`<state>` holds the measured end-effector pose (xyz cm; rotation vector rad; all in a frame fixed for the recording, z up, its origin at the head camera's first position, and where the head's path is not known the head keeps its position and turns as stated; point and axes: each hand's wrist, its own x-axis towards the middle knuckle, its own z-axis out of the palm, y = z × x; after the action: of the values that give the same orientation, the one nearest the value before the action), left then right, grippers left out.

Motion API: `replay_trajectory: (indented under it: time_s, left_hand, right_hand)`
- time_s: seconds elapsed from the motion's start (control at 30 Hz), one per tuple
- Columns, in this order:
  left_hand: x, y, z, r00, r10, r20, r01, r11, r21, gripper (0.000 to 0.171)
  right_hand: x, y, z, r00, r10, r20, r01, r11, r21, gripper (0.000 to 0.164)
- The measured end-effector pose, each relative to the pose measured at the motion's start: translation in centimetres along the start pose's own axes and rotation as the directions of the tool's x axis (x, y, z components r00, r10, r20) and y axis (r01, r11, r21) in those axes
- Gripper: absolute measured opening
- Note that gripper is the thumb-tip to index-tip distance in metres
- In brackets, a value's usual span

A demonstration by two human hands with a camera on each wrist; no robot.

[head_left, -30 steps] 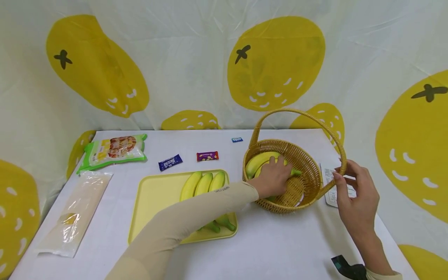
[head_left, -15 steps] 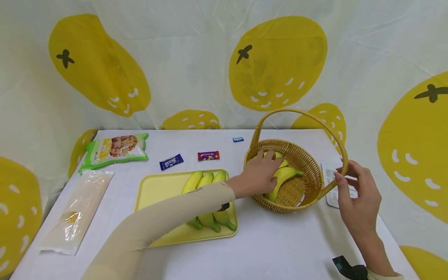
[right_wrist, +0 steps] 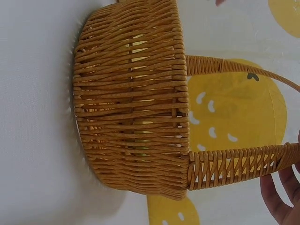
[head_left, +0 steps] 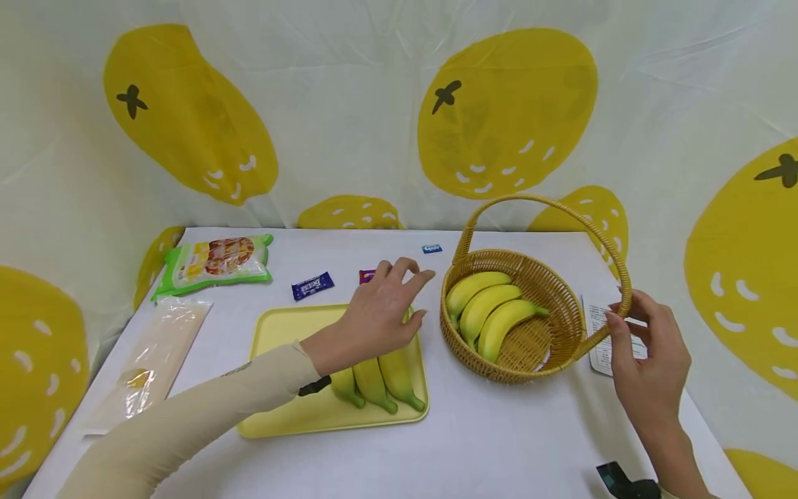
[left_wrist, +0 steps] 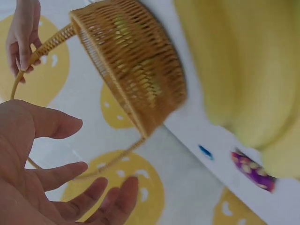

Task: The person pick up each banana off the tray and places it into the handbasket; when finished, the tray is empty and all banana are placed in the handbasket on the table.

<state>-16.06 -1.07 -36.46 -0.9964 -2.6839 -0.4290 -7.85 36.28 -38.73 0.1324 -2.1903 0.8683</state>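
My left hand (head_left: 380, 312) hangs over the yellow tray (head_left: 274, 423), thumb and fingers spread with nothing between them, as the left wrist view also shows. Partly hidden beneath it, three bananas (head_left: 374, 388) lie side by side on the tray. To the right stands a round wicker basket (head_left: 561, 305) with a tall arched handle (head_left: 536, 199). Three more bananas (head_left: 486, 308) rest inside against its left wall. My right hand (head_left: 651, 353) pinches the handle's right side between thumb and fingers; in the right wrist view its fingertips (right_wrist: 276, 197) show behind the handle.
Behind the tray lie a dark blue wrapped bar (head_left: 313, 285), a purple-red wrapped snack (head_left: 366, 276) and a small blue packet (head_left: 431, 249). At the left are a green-edged food bag (head_left: 215, 263) and a clear plastic pack (head_left: 156, 353). A printed card (head_left: 600, 339) sits behind the right hand.
My left hand has let go of a banana in the basket and moved left over the tray. The bananas in the basket are now uncovered. My right hand stays on the handle.
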Motion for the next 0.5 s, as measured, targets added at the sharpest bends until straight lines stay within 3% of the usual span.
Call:
replay_trajectory:
  time_s: [0.23, 0.5]
  left_hand:
    - [-4.0, -2.8, 0.2, 0.997, -0.081, 0.016, 0.081, 0.997, 0.007, 0.059]
    - [-8.5, -4.8, 1.7, 0.975, -0.218, 0.028, 0.219, 0.975, -0.028, 0.068]
  right_hand:
    - [0.0, -0.1, 0.4, 0.998, -0.023, -0.065, 0.025, 0.999, 0.041, 0.043]
    - [-0.1, 0.0, 0.3, 0.999, -0.011, -0.049, 0.012, 1.000, 0.026, 0.044]
